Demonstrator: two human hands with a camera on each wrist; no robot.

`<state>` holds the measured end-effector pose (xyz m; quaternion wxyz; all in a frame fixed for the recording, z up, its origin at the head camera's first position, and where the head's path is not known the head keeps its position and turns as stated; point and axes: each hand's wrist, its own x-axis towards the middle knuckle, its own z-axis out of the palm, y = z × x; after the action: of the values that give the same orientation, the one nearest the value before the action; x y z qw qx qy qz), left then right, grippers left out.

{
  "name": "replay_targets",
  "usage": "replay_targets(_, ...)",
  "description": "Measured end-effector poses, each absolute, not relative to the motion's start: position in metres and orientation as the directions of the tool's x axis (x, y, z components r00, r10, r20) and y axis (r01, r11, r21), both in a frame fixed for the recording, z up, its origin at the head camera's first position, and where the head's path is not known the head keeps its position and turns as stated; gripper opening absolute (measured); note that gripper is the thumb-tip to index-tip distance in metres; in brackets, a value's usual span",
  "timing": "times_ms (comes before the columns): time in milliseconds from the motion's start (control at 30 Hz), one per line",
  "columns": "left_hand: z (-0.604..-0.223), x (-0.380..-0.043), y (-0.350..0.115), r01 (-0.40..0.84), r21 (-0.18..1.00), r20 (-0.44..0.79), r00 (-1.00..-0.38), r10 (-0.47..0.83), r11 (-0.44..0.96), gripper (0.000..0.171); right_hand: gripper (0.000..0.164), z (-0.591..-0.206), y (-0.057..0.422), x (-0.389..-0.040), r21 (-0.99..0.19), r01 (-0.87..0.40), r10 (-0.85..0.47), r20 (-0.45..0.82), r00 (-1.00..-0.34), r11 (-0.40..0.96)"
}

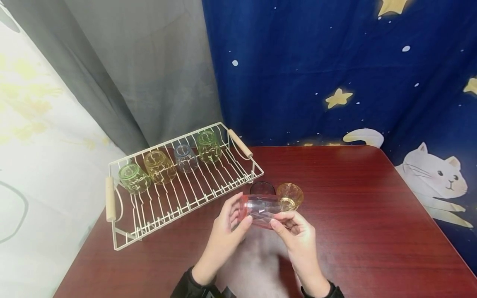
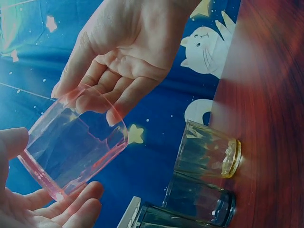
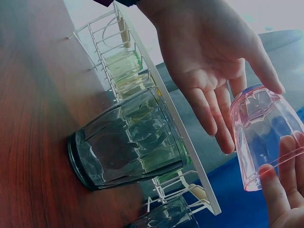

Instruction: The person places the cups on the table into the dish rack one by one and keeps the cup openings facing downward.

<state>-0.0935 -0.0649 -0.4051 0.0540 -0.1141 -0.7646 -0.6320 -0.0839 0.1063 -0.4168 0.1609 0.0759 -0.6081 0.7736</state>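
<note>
Both hands hold a clear pink drinking glass lying sideways above the table. My left hand grips its thick base end, thumb in front and fingers behind. At the rim, my right hand pinches the wall, with fingertips showing through the pink glass in the left wrist view. Just beyond it stand an amber glass and a dark grey glass, the latter partly hidden by the pink one. In the right wrist view a grey-blue glass stands upright on the table near the left hand.
A white wire rack with wooden handles stands at the left, carrying several upside-down glasses, among them a green glass, an amber glass and a blue glass. Curtains hang behind the reddish-brown table.
</note>
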Motion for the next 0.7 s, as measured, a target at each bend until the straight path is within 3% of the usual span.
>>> replay_targets(533,-0.4020,-0.0926,-0.0709,0.329,0.943,0.326,-0.943,0.060,0.044,0.069,0.016,-0.4185,0.1033,-0.0803,-0.943,-0.257,0.028,0.257,-0.966,-0.209)
replay_targets(700,-0.3979,-0.0946,-0.0731,0.353,0.933,0.351,-0.935,0.042,0.063,0.069,0.011,-0.4181,0.1024,-0.0835,-0.965,-0.223,0.025,0.222,-0.975,-0.139)
